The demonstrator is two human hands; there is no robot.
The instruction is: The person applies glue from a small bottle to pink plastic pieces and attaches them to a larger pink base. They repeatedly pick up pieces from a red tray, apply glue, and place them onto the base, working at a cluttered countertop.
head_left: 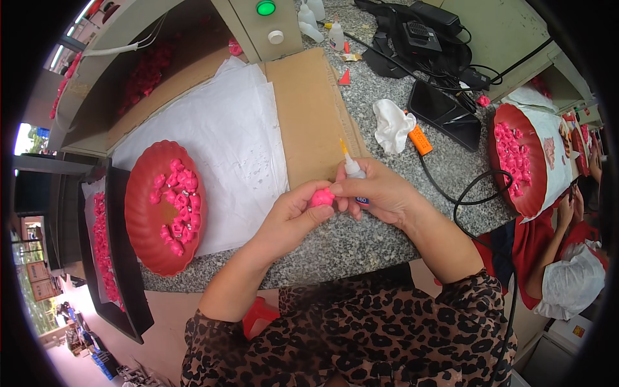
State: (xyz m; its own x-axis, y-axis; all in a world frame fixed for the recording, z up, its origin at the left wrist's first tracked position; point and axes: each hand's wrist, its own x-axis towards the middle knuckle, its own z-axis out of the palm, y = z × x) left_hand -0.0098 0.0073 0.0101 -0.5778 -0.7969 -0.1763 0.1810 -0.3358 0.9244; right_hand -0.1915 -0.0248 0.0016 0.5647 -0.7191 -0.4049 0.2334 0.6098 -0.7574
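My left hand [298,209] is closed on a small pink moulded piece [322,198], held in front of me over the granite worktop. In my right hand [380,193] is a white glue bottle [353,169] with a thin yellow tip that points up and away. The thumb of that hand also reaches to the pink piece, touching or nearly touching it. Left of my hands, a red scalloped plate [139,213] bears several similar pink pieces [182,208]. White paper [242,161] lies between the plate and a strip of brown cardboard [309,84].
A crumpled white tissue [392,126], an orange box-shaped item [420,140] and a black phone [445,115] lie to the right, near a black cable [459,205]. Another red plate [530,155] stands farther right, beside a co-worker's arm [548,248]. A black tray [122,258] borders the left side.
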